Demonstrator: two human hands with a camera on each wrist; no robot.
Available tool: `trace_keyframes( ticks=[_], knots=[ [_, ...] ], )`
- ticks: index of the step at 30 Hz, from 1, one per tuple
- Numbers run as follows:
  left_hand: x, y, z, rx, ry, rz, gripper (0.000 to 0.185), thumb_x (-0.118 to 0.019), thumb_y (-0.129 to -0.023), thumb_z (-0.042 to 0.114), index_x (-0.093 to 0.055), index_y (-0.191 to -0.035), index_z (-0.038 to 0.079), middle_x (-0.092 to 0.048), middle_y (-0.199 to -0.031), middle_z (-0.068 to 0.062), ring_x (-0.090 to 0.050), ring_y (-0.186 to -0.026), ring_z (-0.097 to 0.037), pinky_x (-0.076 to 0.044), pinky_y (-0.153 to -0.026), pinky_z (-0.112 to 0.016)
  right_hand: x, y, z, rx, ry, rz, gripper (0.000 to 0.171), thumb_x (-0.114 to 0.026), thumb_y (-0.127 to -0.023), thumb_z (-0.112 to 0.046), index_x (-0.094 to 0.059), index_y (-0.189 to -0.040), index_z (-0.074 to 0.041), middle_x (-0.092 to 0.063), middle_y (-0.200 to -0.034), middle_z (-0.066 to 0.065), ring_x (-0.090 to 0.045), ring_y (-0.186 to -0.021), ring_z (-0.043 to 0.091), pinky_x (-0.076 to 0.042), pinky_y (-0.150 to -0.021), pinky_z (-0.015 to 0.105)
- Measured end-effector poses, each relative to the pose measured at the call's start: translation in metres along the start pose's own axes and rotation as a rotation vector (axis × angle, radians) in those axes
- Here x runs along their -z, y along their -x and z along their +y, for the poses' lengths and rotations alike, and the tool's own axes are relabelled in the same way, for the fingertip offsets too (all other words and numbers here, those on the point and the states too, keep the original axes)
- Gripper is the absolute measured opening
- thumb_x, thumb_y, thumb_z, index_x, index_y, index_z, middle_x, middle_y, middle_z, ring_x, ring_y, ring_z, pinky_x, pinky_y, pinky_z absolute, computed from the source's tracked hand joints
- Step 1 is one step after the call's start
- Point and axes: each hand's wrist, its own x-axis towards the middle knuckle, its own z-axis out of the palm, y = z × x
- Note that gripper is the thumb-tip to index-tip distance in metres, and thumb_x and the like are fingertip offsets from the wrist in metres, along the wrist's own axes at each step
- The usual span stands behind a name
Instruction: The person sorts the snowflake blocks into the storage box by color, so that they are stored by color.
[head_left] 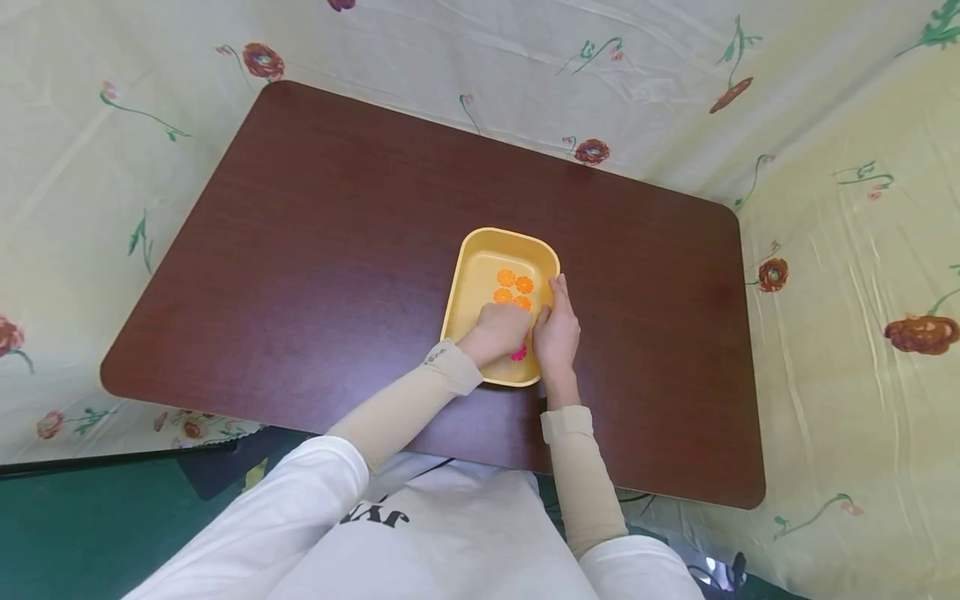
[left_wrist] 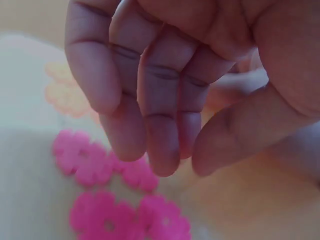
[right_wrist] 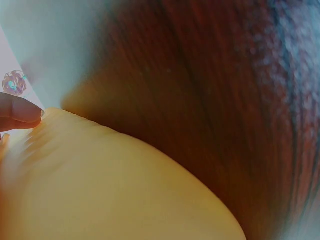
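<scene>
A yellow tray (head_left: 480, 240) lies on the brown table (head_left: 315, 250). It holds several orange flower-shaped pieces (head_left: 513, 287) at its middle and pink ones (head_left: 519, 355) near its front edge. My left hand (head_left: 498, 329) is inside the tray, fingers bent down over the pieces. In the left wrist view the left hand (left_wrist: 185, 167) hovers just above the pink pieces (left_wrist: 100, 165), thumb a little apart from the fingers, nothing between them. My right hand (head_left: 557, 329) rests along the tray's right rim with straight fingers. One fingertip (right_wrist: 22, 111) lies against the tray's outer wall (right_wrist: 100, 190).
Flower-printed cloth (head_left: 840, 250) surrounds the table on the far, left and right sides. Bare tabletop stretches to the left and right of the tray. The table's near edge is close to my body.
</scene>
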Motion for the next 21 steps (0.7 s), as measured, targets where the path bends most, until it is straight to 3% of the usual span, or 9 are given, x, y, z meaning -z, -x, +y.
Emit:
trace_keyframes(
  ticks=[5,9,13,18,21],
  knots=[
    [0.015,0.007,0.003,-0.031,-0.047,0.146,0.014,-0.055,-0.086,0.016,-0.068,-0.090,0.013,-0.066,-0.082,-0.003,-0.062,-0.070,-0.020,-0.050,-0.060,-0.039,0.000,0.000,0.001,0.008,-0.003,0.003,0.045,-0.047,-0.088,0.002,-0.047,-0.133,-0.008,-0.038,-0.142,0.000,-0.048,-0.119,0.029,-0.043,-0.092,0.040],
    [0.025,0.012,-0.005,-0.045,-0.052,0.296,0.013,-0.057,-0.086,0.020,-0.068,-0.086,0.013,-0.064,-0.072,-0.002,-0.062,-0.066,-0.020,-0.050,-0.054,-0.037,-0.001,0.000,0.001,0.018,-0.004,0.011,0.045,-0.048,-0.088,0.002,-0.048,-0.132,-0.007,-0.039,-0.142,0.002,-0.049,-0.117,0.030,-0.044,-0.090,0.041],
    [0.027,0.013,-0.025,-0.041,0.014,0.473,0.009,-0.059,-0.084,0.019,-0.064,-0.080,0.013,-0.061,-0.067,0.000,-0.060,-0.063,-0.019,-0.047,-0.052,-0.034,-0.002,0.000,0.001,0.007,-0.010,0.002,0.045,-0.051,-0.089,0.001,-0.048,-0.132,-0.007,-0.039,-0.142,0.003,-0.048,-0.119,0.029,-0.043,-0.092,0.040],
    [0.028,0.017,-0.054,-0.035,0.100,0.734,0.008,-0.059,-0.084,0.016,-0.066,-0.081,0.012,-0.064,-0.073,-0.002,-0.059,-0.070,-0.022,-0.044,-0.059,-0.035,-0.001,0.001,0.003,-0.019,-0.001,-0.018,0.045,-0.052,-0.089,-0.001,-0.047,-0.133,-0.008,-0.036,-0.143,-0.001,-0.044,-0.124,0.024,-0.038,-0.097,0.036],
    [0.028,0.022,-0.071,-0.008,0.122,0.838,0.009,-0.061,-0.085,0.018,-0.067,-0.084,0.011,-0.065,-0.079,-0.003,-0.057,-0.075,-0.024,-0.043,-0.063,-0.036,-0.001,0.001,0.007,-0.024,0.001,-0.026,0.045,-0.052,-0.090,-0.003,-0.046,-0.134,-0.010,-0.035,-0.144,-0.002,-0.042,-0.126,0.021,-0.036,-0.100,0.035]
  ],
)
